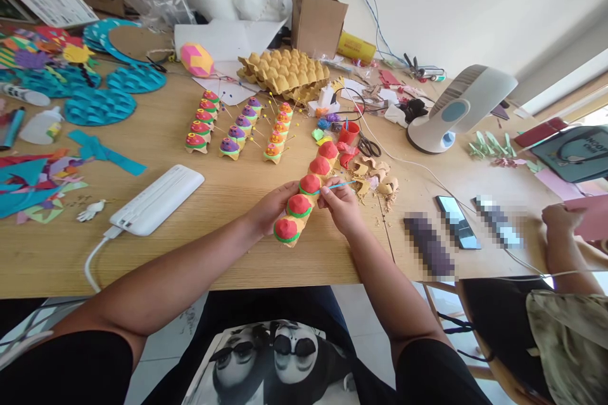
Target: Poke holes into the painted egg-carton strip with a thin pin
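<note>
I see the left grip [276,205] pinching the egg-carton strip [299,205] above the counter [237,264]; the right grip [342,205] pinches a blue stick [344,184]. Five domes [286,228] are red, but green edging [285,240] shows on three only.

"What's unreadable?"

"The dark slab [429,243] is pixelated over, and the co-worker [563,259] is cut off by the right edge."

"And the left hand [273,207]?"

"Partly hidden behind the red-domed strip [299,205]. The blue stick [342,184] has a tip too small to make out."
</note>
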The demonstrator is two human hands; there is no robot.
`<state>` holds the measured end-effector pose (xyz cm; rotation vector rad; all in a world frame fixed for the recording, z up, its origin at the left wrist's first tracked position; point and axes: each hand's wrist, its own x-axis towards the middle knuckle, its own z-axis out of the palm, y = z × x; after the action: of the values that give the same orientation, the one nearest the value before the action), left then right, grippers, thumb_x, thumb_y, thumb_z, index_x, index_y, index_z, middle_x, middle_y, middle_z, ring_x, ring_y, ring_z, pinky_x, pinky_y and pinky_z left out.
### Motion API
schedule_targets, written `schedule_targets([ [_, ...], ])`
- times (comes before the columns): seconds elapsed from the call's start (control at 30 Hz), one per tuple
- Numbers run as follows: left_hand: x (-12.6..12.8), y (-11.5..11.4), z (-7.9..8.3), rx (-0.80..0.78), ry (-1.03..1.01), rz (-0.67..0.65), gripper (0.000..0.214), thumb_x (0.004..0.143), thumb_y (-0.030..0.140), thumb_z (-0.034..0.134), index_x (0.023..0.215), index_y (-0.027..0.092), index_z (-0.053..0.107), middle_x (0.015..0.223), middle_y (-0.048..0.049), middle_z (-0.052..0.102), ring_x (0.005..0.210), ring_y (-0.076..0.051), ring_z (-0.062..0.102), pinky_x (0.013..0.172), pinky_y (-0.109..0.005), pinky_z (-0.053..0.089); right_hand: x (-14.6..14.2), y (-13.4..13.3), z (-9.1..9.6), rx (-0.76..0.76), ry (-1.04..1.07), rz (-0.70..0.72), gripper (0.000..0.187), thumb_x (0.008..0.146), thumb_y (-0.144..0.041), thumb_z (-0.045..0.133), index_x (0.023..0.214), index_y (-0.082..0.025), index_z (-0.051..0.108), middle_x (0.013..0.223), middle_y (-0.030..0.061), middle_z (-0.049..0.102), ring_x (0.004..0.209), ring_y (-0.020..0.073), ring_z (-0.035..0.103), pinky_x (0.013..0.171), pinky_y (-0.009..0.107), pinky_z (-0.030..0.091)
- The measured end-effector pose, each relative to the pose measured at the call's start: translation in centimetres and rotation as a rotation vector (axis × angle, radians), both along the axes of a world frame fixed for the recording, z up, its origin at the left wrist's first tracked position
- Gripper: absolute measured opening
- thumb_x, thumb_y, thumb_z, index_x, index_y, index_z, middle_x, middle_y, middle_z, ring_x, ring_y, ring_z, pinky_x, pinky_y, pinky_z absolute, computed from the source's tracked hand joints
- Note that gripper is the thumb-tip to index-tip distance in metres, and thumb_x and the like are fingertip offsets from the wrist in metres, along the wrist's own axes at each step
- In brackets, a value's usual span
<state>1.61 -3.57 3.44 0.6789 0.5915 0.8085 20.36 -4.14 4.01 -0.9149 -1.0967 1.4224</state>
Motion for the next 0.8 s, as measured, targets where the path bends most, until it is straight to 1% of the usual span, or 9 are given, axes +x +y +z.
schedule_targets([
  [0.17, 0.2, 0.0, -0.1, 0.026, -0.031, 0.019, 0.022, 0.098, 0.041, 0.065, 0.098, 0.024, 0.079, 0.075, -0.0020, 0.071, 0.054, -0.013, 0.058, 0.055, -0.026, 0.040, 0.0, 0.1, 0.0, 0.007, -0.024, -0.016, 0.044, 0.078, -0.054, 0.087, 0.088, -0.024, 0.057, 0.060, -0.0086, 0.061, 0.055, 0.0098, 0.055, 0.058, 0.026, 0.038],
  [0.3, 0.4, -0.3, 0.5, 0.060, -0.039, 0.029, 0.022, 0.098, 0.040, 0.064, 0.101, 0.024, 0.079, 0.090, -0.0043, 0.076, 0.069, -0.016, 0.066, 0.062, -0.025, 0.046, 0.1, 0.1, 0.1, -0.011, -0.002, 0.005, 0.046, 0.077, -0.056, 0.087, 0.088, -0.025, 0.055, 0.059, -0.0084, 0.062, 0.055, 0.0100, 0.055, 0.058, 0.026, 0.038],
  [0.37, 0.4, -0.4, 0.8, 0.056, -0.047, 0.032, 0.022, 0.098, 0.039, 0.066, 0.099, 0.022, 0.079, 0.094, -0.0060, 0.077, 0.075, -0.017, 0.068, 0.066, -0.025, 0.049, 0.2, 0.1, 0.2, -0.023, 0.017, 0.016, 0.046, 0.076, -0.056, 0.087, 0.088, -0.025, 0.054, 0.059, -0.0083, 0.061, 0.055, 0.0106, 0.054, 0.057, 0.026, 0.038],
  [0.47, 0.4, -0.5, 1.2, 0.029, -0.089, 0.029, 0.023, 0.095, 0.039, 0.071, 0.097, 0.018, 0.079, 0.092, -0.0086, 0.077, 0.076, -0.018, 0.069, 0.067, -0.026, 0.053, 0.4, 0.1, 0.3, -0.040, 0.071, 0.040, 0.048, 0.075, -0.056, 0.088, 0.087, -0.026, 0.053, 0.061, -0.0082, 0.061, 0.055, 0.0110, 0.054, 0.058, 0.026, 0.041],
  [0.57, 0.2, -0.6, 1.3, 0.042, -0.130, -0.004, 0.022, 0.094, 0.038, 0.073, 0.099, 0.017, 0.080, 0.092, -0.0092, 0.078, 0.078, -0.019, 0.072, 0.071, -0.027, 0.056, 0.6, 0.2, 0.5, -0.072, 0.134, 0.063, 0.050, 0.071, -0.054, 0.092, 0.086, -0.025, 0.054, 0.062, -0.0089, 0.060, 0.056, 0.0103, 0.054, 0.059, 0.026, 0.044],
  [0.67, 0.0, -0.6, 1.0, 0.058, -0.156, -0.026, 0.018, 0.093, 0.034, 0.076, 0.101, 0.018, 0.081, 0.095, -0.0086, 0.080, 0.083, -0.019, 0.075, 0.074, -0.026, 0.058, 0.7, 0.2, 0.5, -0.093, 0.157, 0.074, 0.050, 0.068, -0.053, 0.093, 0.085, -0.025, 0.055, 0.063, -0.0088, 0.059, 0.056, 0.0104, 0.053, 0.059, 0.026, 0.046],
  [0.8, -0.1, -0.5, 0.6, 0.030, -0.165, 0.005, 0.016, 0.088, 0.024, 0.081, 0.102, 0.017, 0.081, 0.095, -0.0068, 0.080, 0.082, -0.016, 0.076, 0.073, -0.022, 0.058, 0.9, 0.1, 0.5, -0.093, 0.157, 0.078, 0.049, 0.069, -0.053, 0.092, 0.086, -0.026, 0.055, 0.068, -0.0074, 0.058, 0.059, 0.0115, 0.053, 0.060, 0.027, 0.048],
])
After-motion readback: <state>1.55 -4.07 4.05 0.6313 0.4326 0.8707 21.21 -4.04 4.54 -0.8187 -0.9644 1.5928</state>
